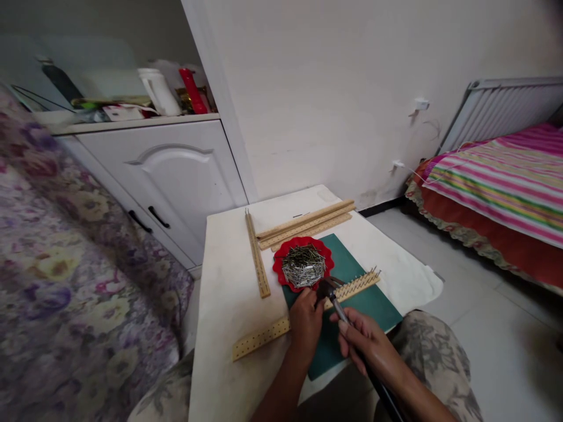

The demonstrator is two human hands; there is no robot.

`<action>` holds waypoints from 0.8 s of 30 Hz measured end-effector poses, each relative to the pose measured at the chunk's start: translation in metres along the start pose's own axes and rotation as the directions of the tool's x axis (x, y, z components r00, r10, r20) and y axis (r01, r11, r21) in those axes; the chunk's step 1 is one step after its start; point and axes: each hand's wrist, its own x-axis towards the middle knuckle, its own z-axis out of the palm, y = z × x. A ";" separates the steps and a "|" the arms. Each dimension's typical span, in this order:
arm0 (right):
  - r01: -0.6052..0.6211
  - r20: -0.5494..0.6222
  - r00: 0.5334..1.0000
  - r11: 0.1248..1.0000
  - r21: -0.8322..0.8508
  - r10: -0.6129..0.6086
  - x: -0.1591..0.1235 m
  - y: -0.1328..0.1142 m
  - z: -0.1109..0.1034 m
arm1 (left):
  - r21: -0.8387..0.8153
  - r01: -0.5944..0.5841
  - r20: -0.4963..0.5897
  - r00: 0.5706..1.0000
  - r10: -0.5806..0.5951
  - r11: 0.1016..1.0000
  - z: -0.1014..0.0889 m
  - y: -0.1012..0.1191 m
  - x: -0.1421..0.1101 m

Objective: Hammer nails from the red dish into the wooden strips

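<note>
My right hand (pixel 363 337) grips the handle of a hammer (pixel 338 306), its head low over a perforated wooden strip. My left hand (pixel 304 319) lies across that wooden strip (pixel 260 340), its fingers drawn together beside the hammer head. Whatever is between those fingertips is hidden. To the right of the hammer, several nails (pixel 356 285) stick up from the strip at a slant; on its left part only small holes show. Under the strip's right part is a green board (pixel 341 346). A red scalloped bowl (pixel 278 266) full of loose nails (pixel 303 266) sits just beyond my hands.
More wooden strips (pixel 308 224) lie at the table's far side, and another strip (pixel 257 255) with nails at its far end lies to the left. The white-covered table (pixel 220 281) stands near a wall, a white cabinet (pixel 176 187) and a bed (pixel 497 193).
</note>
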 end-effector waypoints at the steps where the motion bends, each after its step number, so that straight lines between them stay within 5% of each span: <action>1: 0.001 0.001 1.000 1.000 0.000 -0.001 0.000 0.000 0.000 | -0.001 -0.003 0.003 1.000 0.003 1.000 0.000 0.000 0.000; 24: -0.009 0.005 1.000 1.000 0.023 0.009 -0.002 0.003 -0.004 | 0.053 -0.002 -0.008 1.000 0.003 0.999 0.002 -0.001 0.000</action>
